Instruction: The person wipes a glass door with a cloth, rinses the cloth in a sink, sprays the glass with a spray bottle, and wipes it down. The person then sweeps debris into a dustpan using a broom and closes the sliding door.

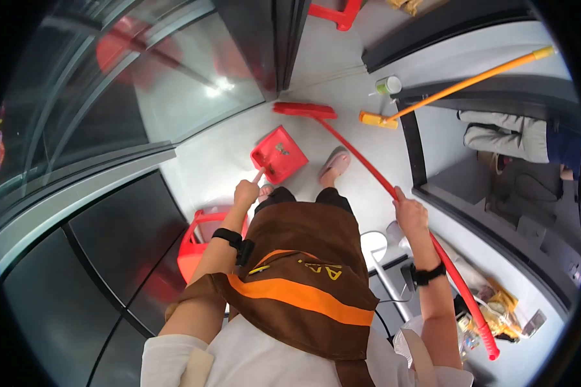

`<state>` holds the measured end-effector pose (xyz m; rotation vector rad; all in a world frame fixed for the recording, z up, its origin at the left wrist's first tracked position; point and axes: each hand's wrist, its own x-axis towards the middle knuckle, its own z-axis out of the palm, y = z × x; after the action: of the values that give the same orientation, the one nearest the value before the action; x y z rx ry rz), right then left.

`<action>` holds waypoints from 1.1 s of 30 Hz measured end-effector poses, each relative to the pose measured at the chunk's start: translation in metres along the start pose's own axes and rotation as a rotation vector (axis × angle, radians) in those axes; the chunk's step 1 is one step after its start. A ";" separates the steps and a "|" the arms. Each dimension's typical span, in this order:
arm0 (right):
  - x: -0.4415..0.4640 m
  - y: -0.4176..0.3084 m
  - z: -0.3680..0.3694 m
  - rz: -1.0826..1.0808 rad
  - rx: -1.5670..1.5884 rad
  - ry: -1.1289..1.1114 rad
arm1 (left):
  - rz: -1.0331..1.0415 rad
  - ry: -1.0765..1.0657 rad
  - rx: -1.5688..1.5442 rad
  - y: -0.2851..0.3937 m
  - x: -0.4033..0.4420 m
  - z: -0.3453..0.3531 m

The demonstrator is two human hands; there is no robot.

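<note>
My right hand (412,213) is closed around the red handle of a broom (361,158). The red broom head (305,110) rests on the floor ahead of me. A red dustpan (279,155) with some debris in it lies on the floor to the left of the broom handle. At the dustpan's near left edge, my left hand (246,193) is closed on a short pale handle that reaches toward the pan. My slippered feet show just below and beside the dustpan.
A yellow-handled squeegee (471,82) leans at the right, near a green and white cup (388,85). A red stool (193,248) stands at my left. Glass panels line the left side. Another person's legs (507,135) show beyond the right frame. Bags (500,309) lie at the lower right.
</note>
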<state>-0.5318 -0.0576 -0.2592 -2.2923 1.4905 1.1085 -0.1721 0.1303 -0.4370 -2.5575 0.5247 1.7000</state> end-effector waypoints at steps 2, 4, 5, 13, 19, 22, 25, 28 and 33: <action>0.049 0.016 0.002 0.014 0.016 -0.011 | -0.022 0.033 -0.006 0.025 0.006 0.013; 0.100 0.034 0.031 0.092 0.021 -0.072 | -0.091 -0.050 -0.099 0.063 -0.019 0.011; 0.108 0.040 0.042 0.099 0.069 -0.110 | -0.061 0.020 -0.062 0.045 0.013 0.041; 0.095 0.099 0.055 -0.155 0.497 -0.409 | -0.183 0.169 -0.039 0.077 0.024 0.086; 0.066 0.198 -0.057 -0.224 0.676 -0.375 | -0.126 0.161 -0.115 0.138 -0.020 0.045; 0.042 0.262 -0.092 -0.169 0.739 -0.255 | -0.082 0.154 -0.244 0.160 -0.020 0.045; 0.036 0.276 -0.127 -0.035 0.690 -0.231 | -0.184 0.059 -0.534 0.246 -0.049 0.020; 0.063 0.295 -0.098 -0.055 0.671 -0.015 | -0.063 0.079 -0.718 0.282 -0.013 0.028; 0.106 0.269 -0.125 0.088 0.675 0.004 | 0.081 0.102 -0.542 0.363 0.055 -0.006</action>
<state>-0.6773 -0.3264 -0.1814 -1.7698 1.6528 0.4941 -0.2534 -0.2277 -0.4258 -3.0319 0.1844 1.9710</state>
